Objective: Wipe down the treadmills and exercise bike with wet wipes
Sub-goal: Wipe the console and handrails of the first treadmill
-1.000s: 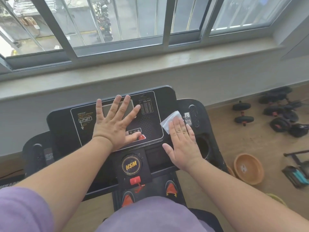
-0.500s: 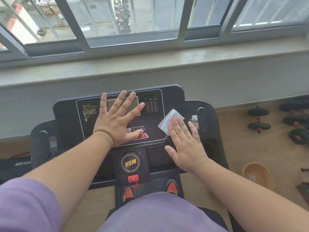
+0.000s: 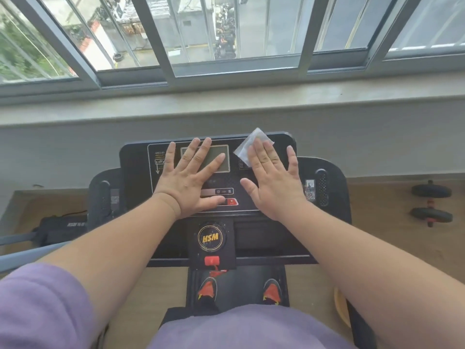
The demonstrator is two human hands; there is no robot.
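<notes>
- Two bare hands lie flat on the treadmill console (image 3: 136, 172), palms down with fingers spread wide.
- Right hand (image 3: 273, 180) presses one white wet wipe (image 3: 245, 147) against the console's upper right part; the fingers cover most of the wipe, and its far corner pokes just past the console's top edge.
- Left hand (image 3: 191, 180) holds nothing; its fingers rest splayed over the grey display screen (image 3: 221, 159) in the upper middle of the console, the thumb reaching toward one red button (image 3: 232, 202) near the bottom edge.
- Both forearms stretch forward from the bottom corners of the view, nearly straight, with a purple sleeve (image 3: 37, 306) on the left upper arm.
- One round yellow "HSM" badge (image 3: 210, 238) sits below the console's bottom edge, and one red safety clip (image 3: 211, 260) sits just below the badge.
- Two side wings flank the console, each with one oval speaker grille: the left grille (image 3: 104, 195) and the right grille (image 3: 321, 187).
- Two shoes with orange toes (image 3: 207, 288) stand on the treadmill belt (image 3: 241, 285), under the console.
- One dumbbell (image 3: 430, 202) lies on the wooden floor, well apart from the right wing.
- One grey windowsill (image 3: 226, 104) runs beyond the console's top edge, under a sliding window (image 3: 226, 34).
</notes>
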